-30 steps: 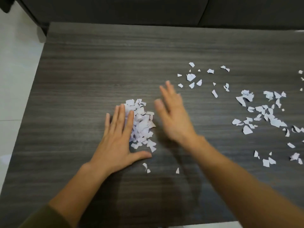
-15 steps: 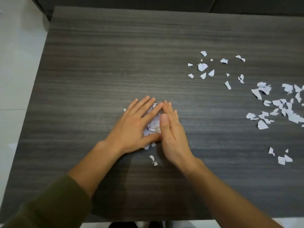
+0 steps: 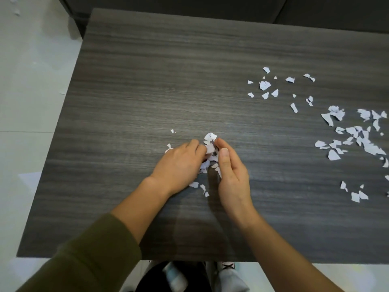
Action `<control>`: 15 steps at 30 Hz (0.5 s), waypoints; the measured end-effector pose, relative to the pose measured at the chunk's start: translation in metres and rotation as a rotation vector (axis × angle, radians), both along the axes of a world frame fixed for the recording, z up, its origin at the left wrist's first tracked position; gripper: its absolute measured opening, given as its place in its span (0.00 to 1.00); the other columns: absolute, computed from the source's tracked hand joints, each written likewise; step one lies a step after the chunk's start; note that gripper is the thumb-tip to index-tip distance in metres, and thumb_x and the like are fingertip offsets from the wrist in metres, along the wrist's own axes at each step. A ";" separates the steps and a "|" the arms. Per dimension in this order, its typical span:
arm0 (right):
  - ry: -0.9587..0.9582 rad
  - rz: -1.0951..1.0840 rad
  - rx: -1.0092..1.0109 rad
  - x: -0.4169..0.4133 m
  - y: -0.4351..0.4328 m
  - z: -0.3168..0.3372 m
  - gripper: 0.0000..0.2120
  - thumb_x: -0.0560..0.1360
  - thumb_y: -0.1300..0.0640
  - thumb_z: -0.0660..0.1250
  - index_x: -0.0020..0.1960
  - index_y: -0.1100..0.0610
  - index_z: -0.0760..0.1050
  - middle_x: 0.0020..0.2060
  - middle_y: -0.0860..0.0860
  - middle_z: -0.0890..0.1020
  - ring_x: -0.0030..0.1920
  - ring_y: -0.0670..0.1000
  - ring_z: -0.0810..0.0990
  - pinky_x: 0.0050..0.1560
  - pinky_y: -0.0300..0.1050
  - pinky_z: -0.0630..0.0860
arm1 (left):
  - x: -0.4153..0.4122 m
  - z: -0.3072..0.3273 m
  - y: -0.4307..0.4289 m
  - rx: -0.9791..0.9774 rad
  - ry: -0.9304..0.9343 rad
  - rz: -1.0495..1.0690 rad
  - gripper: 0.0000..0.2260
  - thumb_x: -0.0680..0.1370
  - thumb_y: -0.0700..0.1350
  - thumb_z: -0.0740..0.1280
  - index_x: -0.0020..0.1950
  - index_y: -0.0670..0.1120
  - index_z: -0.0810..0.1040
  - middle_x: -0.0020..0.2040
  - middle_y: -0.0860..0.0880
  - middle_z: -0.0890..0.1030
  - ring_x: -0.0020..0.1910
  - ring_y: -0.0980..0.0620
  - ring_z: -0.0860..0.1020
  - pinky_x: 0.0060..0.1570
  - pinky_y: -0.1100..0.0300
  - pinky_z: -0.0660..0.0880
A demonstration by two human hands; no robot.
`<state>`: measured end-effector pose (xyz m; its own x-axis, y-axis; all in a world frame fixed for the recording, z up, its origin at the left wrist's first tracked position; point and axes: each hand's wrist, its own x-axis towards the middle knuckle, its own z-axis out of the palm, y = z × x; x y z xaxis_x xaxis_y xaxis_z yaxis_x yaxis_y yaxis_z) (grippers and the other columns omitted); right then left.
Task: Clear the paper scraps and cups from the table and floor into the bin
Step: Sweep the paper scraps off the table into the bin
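A small heap of white paper scraps [image 3: 210, 150] lies on the dark wood-grain table [image 3: 147, 81], squeezed between my two hands. My left hand [image 3: 179, 165] curls its fingers into the heap from the left. My right hand [image 3: 230, 171] stands on its edge at the heap's right side, fingers bent round it and thumb on top. A few loose scraps [image 3: 199, 187] lie just below the hands and a couple [image 3: 172, 131] to the upper left. Many more scattered scraps [image 3: 357, 138] cover the table's right side. No cup or bin is in view.
A dark sofa [image 3: 210, 5] runs along the table's far edge. Pale tiled floor [image 3: 27, 81] lies to the left, with a scrap or two [image 3: 16, 11] at the top left corner. My legs and shoes [image 3: 227, 268] show under the near edge.
My right hand swung in from the right and both hands pressed the heap together. Their fingers have now curled round it, bunching the scraps tighter. The view has shifted slightly.
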<state>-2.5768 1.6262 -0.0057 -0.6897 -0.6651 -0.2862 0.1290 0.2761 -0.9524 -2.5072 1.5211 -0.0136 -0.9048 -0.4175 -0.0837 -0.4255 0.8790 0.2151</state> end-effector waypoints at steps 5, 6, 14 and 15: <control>0.021 -0.044 0.004 0.004 0.004 0.007 0.20 0.77 0.48 0.55 0.64 0.54 0.73 0.59 0.49 0.80 0.61 0.45 0.77 0.65 0.49 0.72 | 0.013 0.018 0.004 0.060 0.184 0.095 0.11 0.79 0.47 0.62 0.44 0.40 0.75 0.39 0.44 0.76 0.30 0.42 0.76 0.29 0.59 0.61; 0.048 -0.045 0.010 0.004 0.006 0.009 0.18 0.76 0.47 0.56 0.62 0.52 0.75 0.57 0.49 0.81 0.60 0.47 0.78 0.63 0.51 0.73 | 0.018 0.021 0.004 0.064 0.231 0.120 0.12 0.78 0.48 0.61 0.42 0.40 0.75 0.37 0.44 0.76 0.27 0.42 0.75 0.28 0.60 0.62; 0.166 0.180 0.132 0.007 0.019 0.028 0.16 0.75 0.59 0.66 0.61 0.48 0.74 0.55 0.53 0.81 0.38 0.54 0.78 0.49 0.46 0.77 | 0.062 0.046 0.034 0.279 0.273 0.416 0.14 0.81 0.48 0.56 0.49 0.39 0.74 0.45 0.49 0.73 0.42 0.43 0.75 0.40 0.57 0.64; 0.079 0.163 0.104 0.012 0.019 0.033 0.14 0.76 0.60 0.65 0.60 0.48 0.75 0.53 0.58 0.81 0.40 0.58 0.77 0.47 0.44 0.75 | 0.063 0.044 0.037 0.292 0.272 0.451 0.14 0.81 0.48 0.56 0.49 0.39 0.73 0.46 0.50 0.72 0.43 0.43 0.75 0.41 0.57 0.64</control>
<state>-2.5649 1.6448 0.0268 -0.5987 -0.7391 -0.3086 0.0007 0.3848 -0.9230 -2.4440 1.5583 0.0308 -0.6490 -0.7596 -0.0431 -0.6384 0.5128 0.5740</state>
